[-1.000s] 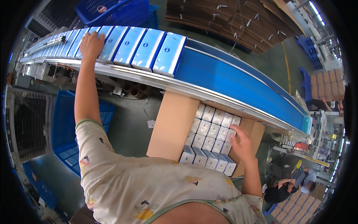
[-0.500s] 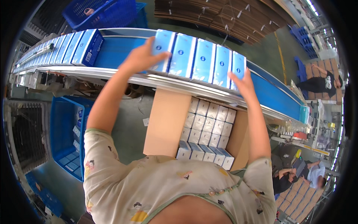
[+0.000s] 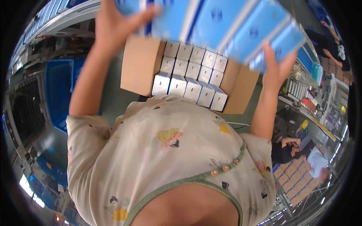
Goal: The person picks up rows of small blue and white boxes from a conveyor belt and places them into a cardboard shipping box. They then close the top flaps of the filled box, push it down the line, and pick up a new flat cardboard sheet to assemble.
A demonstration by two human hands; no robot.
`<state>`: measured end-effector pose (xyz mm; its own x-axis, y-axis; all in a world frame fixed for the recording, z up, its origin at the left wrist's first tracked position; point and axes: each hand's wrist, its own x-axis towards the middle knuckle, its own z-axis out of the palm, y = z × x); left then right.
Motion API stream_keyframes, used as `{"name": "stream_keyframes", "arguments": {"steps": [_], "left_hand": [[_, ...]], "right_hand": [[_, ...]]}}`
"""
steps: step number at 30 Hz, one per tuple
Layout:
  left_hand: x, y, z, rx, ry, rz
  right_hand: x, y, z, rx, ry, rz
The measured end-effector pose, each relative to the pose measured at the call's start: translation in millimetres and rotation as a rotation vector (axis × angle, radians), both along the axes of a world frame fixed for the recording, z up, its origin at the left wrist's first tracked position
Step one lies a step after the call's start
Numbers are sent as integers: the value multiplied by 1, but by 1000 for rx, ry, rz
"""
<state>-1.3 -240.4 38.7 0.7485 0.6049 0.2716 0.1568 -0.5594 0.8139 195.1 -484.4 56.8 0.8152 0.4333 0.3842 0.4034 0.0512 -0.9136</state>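
A row of blue-and-white wrapped packs (image 3: 215,19) is squeezed between my hands, raised close to the camera, slightly blurred and cut off by the upper edge. My left hand (image 3: 115,28) presses on the row's left end, its thumb lying over the front. At the lower right end my right hand (image 3: 278,67) grips the last pack with thumb and fingers. Below the row stands an open cardboard box (image 3: 141,66) with flaps spread. Inside it, several packs with white ends (image 3: 184,86) sit in tidy rows; the raised row hides the box's far part.
At the upper left, more packs (image 3: 56,7) line the conveyor (image 3: 71,17). A blue plastic crate (image 3: 56,90) stands on the left. People sit or stand at the right, near stacked cartons (image 3: 296,180); one wears a light blue top (image 3: 318,162).
My hands have lifted the row of packs off the conveyor and brought it nearer, over the box's far side. The view has shifted, so the box appears higher in the picture.
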Motion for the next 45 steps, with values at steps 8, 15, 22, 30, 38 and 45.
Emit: {"name": "stream_keyframes", "arguments": {"steps": [8,15,22,30,38,45], "left_hand": [[4,-94,-161,58,1238,-342],[46,-81,-192,-156,1238,-486],[5,9,-96,-328,543,-506],[-80,284,-28,740,346,721],[-88,395,-39,621,542,900],[-65,408,-41,302,703,777]], "right_hand": [[-22,-101,-161,-1287,291,283],[40,-51,-298,-1694,-229,507],[31,-72,-329,-1435,141,621],[-6,-33,-241,-1152,-18,317],[-55,47,-121,-1100,-183,447],[-69,137,-30,-785,-341,352]]}}
